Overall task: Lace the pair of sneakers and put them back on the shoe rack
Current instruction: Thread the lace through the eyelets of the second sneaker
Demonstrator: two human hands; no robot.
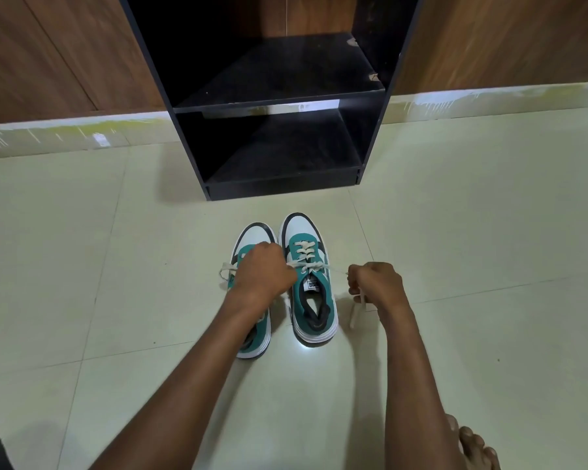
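Two green, white and black sneakers stand side by side on the tiled floor, toes toward the rack. The right sneaker (311, 293) has its cream lace (305, 256) crossed through several eyelets. My left hand (264, 271) is closed over the left end of that lace and covers much of the left sneaker (252, 239). My right hand (375, 283) pinches the right end of the lace, pulled taut to the right; its tail hangs below my fist. A loop of the left sneaker's lace (225, 271) sticks out at its left side.
A black shoe rack (279, 103) with two open shelves stands just beyond the sneakers against a wooden wall. Pale floor tiles (472, 232) spread on both sides. My bare foot (472, 446) rests at the lower right.
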